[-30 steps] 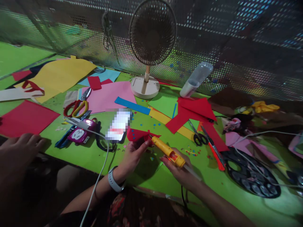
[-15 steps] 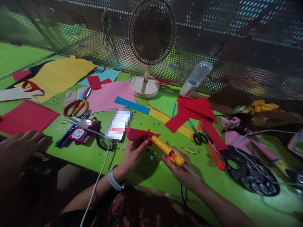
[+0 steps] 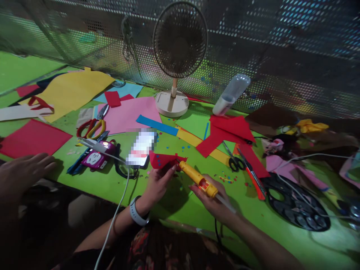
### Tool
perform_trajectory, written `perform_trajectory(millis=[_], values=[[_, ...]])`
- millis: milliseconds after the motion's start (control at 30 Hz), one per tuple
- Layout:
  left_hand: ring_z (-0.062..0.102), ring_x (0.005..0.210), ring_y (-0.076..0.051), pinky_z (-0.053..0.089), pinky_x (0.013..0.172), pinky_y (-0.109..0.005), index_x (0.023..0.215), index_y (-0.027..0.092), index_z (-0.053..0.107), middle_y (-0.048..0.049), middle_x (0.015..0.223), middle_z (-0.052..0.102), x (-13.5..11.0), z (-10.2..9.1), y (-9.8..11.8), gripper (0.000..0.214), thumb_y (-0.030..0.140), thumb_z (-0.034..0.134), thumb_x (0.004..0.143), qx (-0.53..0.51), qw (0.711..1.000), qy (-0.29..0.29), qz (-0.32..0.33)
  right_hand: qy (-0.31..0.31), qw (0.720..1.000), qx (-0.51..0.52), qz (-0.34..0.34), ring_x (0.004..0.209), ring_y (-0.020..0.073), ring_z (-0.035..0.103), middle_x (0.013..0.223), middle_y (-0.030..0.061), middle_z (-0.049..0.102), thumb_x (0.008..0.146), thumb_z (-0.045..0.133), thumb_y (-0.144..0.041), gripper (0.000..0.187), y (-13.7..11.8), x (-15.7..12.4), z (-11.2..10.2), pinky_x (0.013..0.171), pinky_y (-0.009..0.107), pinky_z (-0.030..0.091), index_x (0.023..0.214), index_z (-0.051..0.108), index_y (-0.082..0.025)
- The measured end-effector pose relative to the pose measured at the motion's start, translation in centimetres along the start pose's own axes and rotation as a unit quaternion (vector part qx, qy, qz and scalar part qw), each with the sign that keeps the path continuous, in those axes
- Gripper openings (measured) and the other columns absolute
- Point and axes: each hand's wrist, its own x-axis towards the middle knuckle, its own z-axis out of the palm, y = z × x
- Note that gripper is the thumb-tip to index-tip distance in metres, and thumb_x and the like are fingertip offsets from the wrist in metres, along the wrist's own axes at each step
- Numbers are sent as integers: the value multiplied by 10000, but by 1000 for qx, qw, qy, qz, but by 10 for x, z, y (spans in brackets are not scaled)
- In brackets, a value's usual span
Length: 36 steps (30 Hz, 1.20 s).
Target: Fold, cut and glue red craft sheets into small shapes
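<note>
My left hand (image 3: 158,186), with a white watch band on the wrist, pinches a piece of red felt or paper (image 3: 163,160) that has small blue dots on it. My right hand (image 3: 209,197) is wrapped round a yellow hot glue gun (image 3: 198,178), a pale glue stick jutting from its back end. The gun's nozzle meets the red piece close to my left fingertips; whether glue is coming out I cannot make out. Just beyond my left hand lies a phone (image 3: 140,149) with a lit screen. Tiny red, blue and yellow scraps (image 3: 226,179) are scattered around.
Another person's hand (image 3: 26,168) rests at the left edge by a red sheet (image 3: 35,138). A purple power adapter (image 3: 97,155), red-and-yellow scissors (image 3: 91,128), black scissors (image 3: 236,164), a paint palette (image 3: 298,206), a bottle (image 3: 232,94) and a fan (image 3: 172,103) occupy the green table (image 3: 112,189).
The view has shifted very slightly. Both hands, the glue gun and the red piece hold nearly the same position as before.
</note>
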Motion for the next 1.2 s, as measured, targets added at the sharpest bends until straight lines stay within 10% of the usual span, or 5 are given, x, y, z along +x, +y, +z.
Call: perform_trajectory(millis=[600, 767, 933, 1200], values=[[688, 795, -204, 552, 703, -290, 959, 179, 723, -61, 905, 752, -1, 1, 0, 228, 340, 698, 799, -11, 1000, 5, -7, -13, 1000, -5, -2, 547, 116, 456, 626, -30, 499, 864, 576, -465, 293, -5, 0, -1, 497, 231, 392, 736, 478, -221], [691, 862, -221, 558, 746, -316, 1003, 194, 717, -67, 967, 748, -2, 1, -1, 250, 330, 704, 793, -2, 1000, 0, 27, -10, 990, -102, -94, 591, 149, 533, 709, 5, 573, 886, 534, -386, 167, 0, -4, -9, 552, 263, 432, 842, 524, -225], [688, 797, -209, 552, 688, -302, 941, 166, 715, -73, 891, 750, -3, 0, 0, 239, 359, 697, 801, -1, 1000, 20, -6, 135, 945, -246, -170, 884, 254, 627, 965, 113, 644, 887, 487, -354, 227, 22, -20, -45, 731, 350, 499, 1040, 545, -197], [696, 799, -191, 535, 593, -247, 975, 176, 677, -65, 932, 741, -3, 2, 1, 261, 330, 734, 772, -98, 993, 12, -66, 396, 834, -362, 130, 703, 282, 604, 941, 146, 645, 744, 599, -635, 608, 111, -91, -133, 582, 395, 455, 1139, 571, -173]])
